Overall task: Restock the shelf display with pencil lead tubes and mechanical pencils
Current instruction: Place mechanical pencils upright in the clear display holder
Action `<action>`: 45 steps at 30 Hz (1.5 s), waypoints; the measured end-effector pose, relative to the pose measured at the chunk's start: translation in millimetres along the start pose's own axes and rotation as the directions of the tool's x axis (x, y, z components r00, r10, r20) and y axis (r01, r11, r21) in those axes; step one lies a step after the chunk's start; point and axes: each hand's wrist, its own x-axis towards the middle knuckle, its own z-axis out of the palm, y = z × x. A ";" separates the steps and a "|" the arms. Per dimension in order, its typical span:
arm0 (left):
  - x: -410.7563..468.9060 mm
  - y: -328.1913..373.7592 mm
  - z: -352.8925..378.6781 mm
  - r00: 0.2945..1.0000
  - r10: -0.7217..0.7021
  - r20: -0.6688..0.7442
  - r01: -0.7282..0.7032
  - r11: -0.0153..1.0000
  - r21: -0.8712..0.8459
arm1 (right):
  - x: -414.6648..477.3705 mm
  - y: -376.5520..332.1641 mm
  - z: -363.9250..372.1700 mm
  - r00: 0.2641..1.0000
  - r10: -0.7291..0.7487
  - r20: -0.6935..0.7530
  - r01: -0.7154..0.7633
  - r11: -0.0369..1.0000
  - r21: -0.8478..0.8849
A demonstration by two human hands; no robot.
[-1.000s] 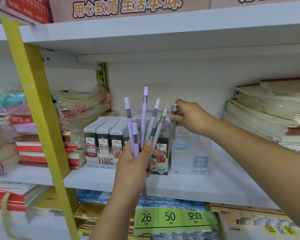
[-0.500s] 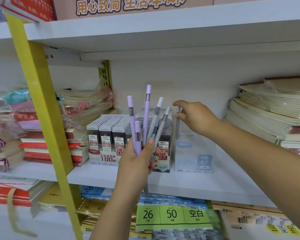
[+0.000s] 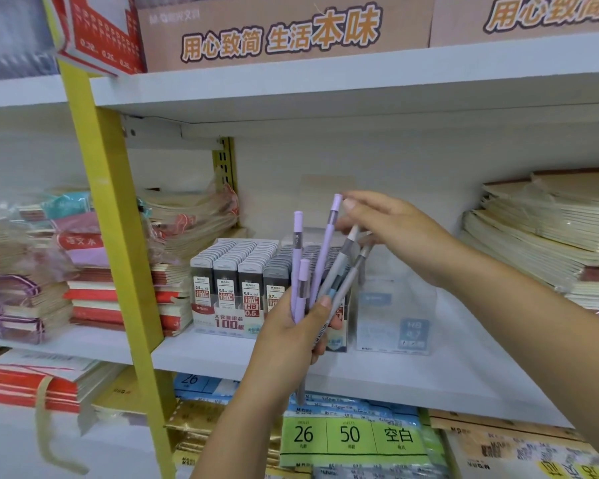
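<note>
A white shelf is seen, crossed on the left by a yellow upright post. A display carton of pencil lead tubes, marked 0.5 and 0.7 HB, is set at the middle of the shelf, and a clear plastic box labelled HB 0.7 is placed just beside it on the right. Stacks of wrapped notebooks are piled to the left of the carton, and cream-edged notebooks are stacked to the far right. A brown cardboard box with printed characters is carried by the shelf above. Green-labelled packs reading 26 and 50 are kept on the level below.

The right end of the carton is partly hidden by the hands and what is held.

A fanned bundle of mechanical pencils, three lilac and two grey, is gripped upright by the left hand, with the thumb laid across the barrels. The right hand is brought to the tops of the pencils, fingers extended towards the tallest lilac cap and the grey ones; whether one is pinched cannot be told through the blur.
</note>
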 end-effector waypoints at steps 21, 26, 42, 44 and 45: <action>4.0 -0.7 -14.4 0.987 0.024 -0.157 -0.032 0.998 -0.053 | 30.2 57.3 -21.9 0.987 -0.128 -0.092 0.062 0.855 -0.515; 3.9 0.6 -15.1 0.986 0.010 -0.165 -0.020 0.998 -0.057 | 35.8 64.4 -23.3 0.987 -0.109 -0.119 0.035 0.863 -0.503; 4.9 -4.1 -15.4 0.993 -0.001 -0.118 -0.013 0.993 -0.117 | 26.8 85.4 -15.1 0.964 -0.176 -0.200 -0.033 0.666 -0.745; 5.1 -5.2 -16.1 0.993 0.003 -0.117 -0.017 0.992 -0.121 | 31.8 78.6 -22.7 0.964 -0.149 -0.220 -0.056 0.695 -0.717; 5.4 -5.5 -16.4 0.993 0.005 -0.115 -0.019 0.992 -0.122 | 34.1 75.0 -25.4 0.970 -0.129 -0.206 -0.058 0.697 -0.714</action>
